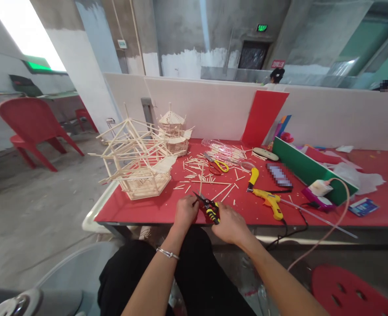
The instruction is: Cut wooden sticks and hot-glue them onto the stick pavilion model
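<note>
My right hand (230, 220) grips the black and yellow handles of a pair of pruning shears (211, 210) at the table's front edge. The dark blades point up and left, toward my left hand (185, 211). My left hand is closed at the blade tips, pinching a thin wooden stick (201, 184) that rises from its fingers; its lower end is hidden. Just beyond the hands lie several cut wooden sticks (210, 179). On the left stands an unfinished pavilion model (141, 175) of sticks, with a smaller roofed pavilion model (174, 131) behind it.
Yellow-handled scissors (220, 165) lie among the sticks, near a plastic bag of sticks (225, 150). Right of my hands are a yellow glue gun (269, 202), a phone (278, 174), a power strip (319, 199) with cords, and a green board (312, 171). A white partition (207, 107) backs the red table.
</note>
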Motion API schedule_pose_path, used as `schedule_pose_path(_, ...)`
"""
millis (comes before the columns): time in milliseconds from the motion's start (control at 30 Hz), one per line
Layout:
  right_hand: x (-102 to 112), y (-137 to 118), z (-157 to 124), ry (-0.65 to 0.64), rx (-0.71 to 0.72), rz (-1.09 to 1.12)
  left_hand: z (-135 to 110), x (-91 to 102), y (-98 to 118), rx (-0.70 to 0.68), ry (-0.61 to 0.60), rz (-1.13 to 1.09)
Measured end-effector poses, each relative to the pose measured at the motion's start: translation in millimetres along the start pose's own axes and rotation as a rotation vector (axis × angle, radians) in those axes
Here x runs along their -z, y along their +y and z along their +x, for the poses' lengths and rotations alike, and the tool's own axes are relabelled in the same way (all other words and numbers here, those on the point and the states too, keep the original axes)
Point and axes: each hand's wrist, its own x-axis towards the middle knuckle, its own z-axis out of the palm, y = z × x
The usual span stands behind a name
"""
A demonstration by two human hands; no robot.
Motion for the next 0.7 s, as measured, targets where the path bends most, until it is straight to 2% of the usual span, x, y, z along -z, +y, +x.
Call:
schedule_pose_path(533,1,-12,-6,-0.032,-0.062,-0.02,1,1.3,0,-0.008,-0.022,0.034)
schedule_pose_path(700,1,-8,-4,-0.029,-0.038,-0.029,1,-0.7,-1,-0.018,-0.005,0.02)
